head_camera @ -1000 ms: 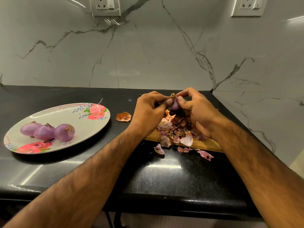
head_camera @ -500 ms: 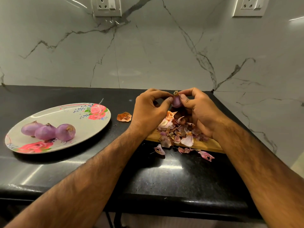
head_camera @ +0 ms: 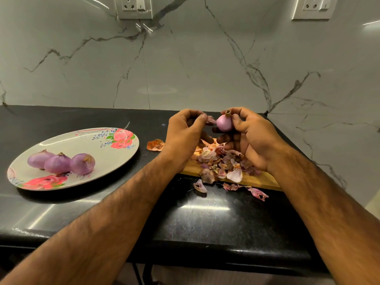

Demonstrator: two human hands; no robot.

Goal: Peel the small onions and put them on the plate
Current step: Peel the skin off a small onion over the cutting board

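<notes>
Nearest, we see a black counter (head_camera: 205, 223) with loose skins (head_camera: 200, 186) lying before a wooden board (head_camera: 257, 179) heaped with peelings (head_camera: 222, 161). At left, three peeled onions (head_camera: 58, 163) lie touching on a flowered plate (head_camera: 92, 140). Above the board, the right hand (head_camera: 255, 138) grips a small onion (head_camera: 224, 123), stem up. The left hand (head_camera: 183, 136) pinches a strip of skin (head_camera: 210, 120) beside it. Behind is a marble wall with a socket (head_camera: 133, 7).
</notes>
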